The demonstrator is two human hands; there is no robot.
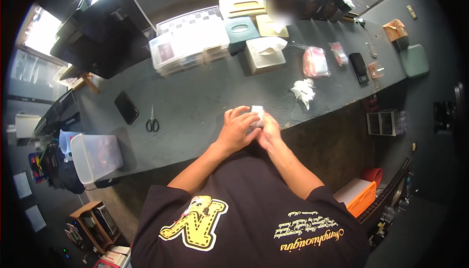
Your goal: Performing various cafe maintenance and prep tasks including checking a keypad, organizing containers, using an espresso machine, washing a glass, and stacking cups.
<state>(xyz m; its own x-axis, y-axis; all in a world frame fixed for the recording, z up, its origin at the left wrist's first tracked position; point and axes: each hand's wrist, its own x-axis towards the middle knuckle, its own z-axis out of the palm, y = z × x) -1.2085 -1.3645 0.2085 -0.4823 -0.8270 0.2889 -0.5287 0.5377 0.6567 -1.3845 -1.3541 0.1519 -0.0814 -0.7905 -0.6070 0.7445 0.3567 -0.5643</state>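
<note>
Near the table's front edge, my left hand (238,126) and my right hand (270,131) meet around a small white bundle (257,110), which looks like tissue or wrapped material. My left fingers curl over it from the left, and my right hand cups it from the right. Most of the bundle is hidden by the fingers; its white top shows beyond them. To the right on the table lies a crumpled white tissue (303,92). A pair of scissors (152,121) with black handles rests to the left, beside a dark smartphone (126,107).
Clear plastic drawers (190,41) stand at the back next to a ribbed tissue box (265,59). Plastic-wrapped packs (316,62) and a black device (358,68) lie right. A translucent bin (97,158) stands at the left edge. An orange crate (361,199) sits below the table.
</note>
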